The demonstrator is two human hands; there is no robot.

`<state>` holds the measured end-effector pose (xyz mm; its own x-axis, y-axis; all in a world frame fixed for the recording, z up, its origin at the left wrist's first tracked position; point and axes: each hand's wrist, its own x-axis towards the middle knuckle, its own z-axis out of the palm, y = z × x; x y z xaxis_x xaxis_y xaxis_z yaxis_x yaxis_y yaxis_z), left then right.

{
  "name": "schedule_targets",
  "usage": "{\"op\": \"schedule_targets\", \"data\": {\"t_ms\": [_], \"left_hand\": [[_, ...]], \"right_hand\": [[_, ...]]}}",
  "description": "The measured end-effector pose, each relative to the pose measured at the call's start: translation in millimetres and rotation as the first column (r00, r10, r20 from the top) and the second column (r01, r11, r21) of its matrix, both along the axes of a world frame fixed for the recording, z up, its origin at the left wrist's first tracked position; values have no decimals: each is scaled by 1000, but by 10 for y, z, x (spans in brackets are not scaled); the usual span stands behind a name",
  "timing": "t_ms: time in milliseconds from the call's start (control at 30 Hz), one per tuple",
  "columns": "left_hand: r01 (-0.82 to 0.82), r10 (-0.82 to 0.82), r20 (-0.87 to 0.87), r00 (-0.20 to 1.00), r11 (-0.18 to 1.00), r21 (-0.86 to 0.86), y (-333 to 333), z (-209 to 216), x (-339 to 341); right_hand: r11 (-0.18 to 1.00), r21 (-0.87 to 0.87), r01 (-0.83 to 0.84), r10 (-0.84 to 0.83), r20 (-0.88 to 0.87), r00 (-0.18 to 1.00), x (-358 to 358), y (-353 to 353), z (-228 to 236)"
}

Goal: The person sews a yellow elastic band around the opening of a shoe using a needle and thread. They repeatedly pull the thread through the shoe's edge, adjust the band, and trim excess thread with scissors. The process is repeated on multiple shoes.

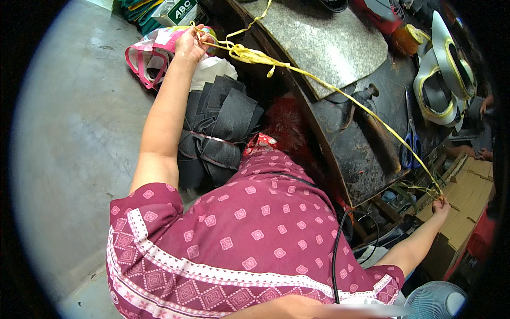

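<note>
A long, thin yellow cord (350, 98) runs taut across the bench between my two hands, which are far apart. My left hand (192, 47), raised at the upper left, has its fingers closed on one end. Just right of that hand the cord is bunched into a loose, looped tangle (249, 55), and one strand goes up toward the top of the view. Out at the lower right, past the bench corner, my right hand (440, 206) pinches the other end, with loose yellow strands beside it.
The dark bench (366, 170) carries a grey slab (324, 40), a hammer (380, 135), blue-handled scissors (410, 151) and white rolls (435, 95). Tied black material strips (223, 117) and a pink-edged bag (143, 61) lie left. Cardboard (465, 196) and a fan (435, 300) stand right.
</note>
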<state>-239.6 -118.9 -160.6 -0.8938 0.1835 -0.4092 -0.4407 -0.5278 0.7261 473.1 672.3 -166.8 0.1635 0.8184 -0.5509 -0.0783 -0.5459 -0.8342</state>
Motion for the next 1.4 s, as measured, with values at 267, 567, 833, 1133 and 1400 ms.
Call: {"op": "schedule_targets", "data": {"t_ms": [267, 567, 833, 1133, 1400], "left_hand": [[77, -117, -55, 992, 874, -479, 137, -111, 295], [14, -47, -88, 995, 941, -339, 40, -203, 388], [-450, -577, -313, 755, -107, -887, 156, -144, 339], [-336, -81, -443, 893, 536, -774, 421, 321, 422], [-581, -743, -654, -146, 599, -551, 1656, 785, 2160]], "right_hand": [[878, -64, -474, 463, 366, 807, -654, -448, -578], [954, 246, -173, 151, 106, 983, -1179, -570, -1214], [926, 72, -369, 227, 675, 702, -1368, -760, -1473], [911, -109, -398, 412, 245, 878, -1221, -519, -1496], [974, -101, -203, 227, 471, 852, -1221, -545, -1309]]}}
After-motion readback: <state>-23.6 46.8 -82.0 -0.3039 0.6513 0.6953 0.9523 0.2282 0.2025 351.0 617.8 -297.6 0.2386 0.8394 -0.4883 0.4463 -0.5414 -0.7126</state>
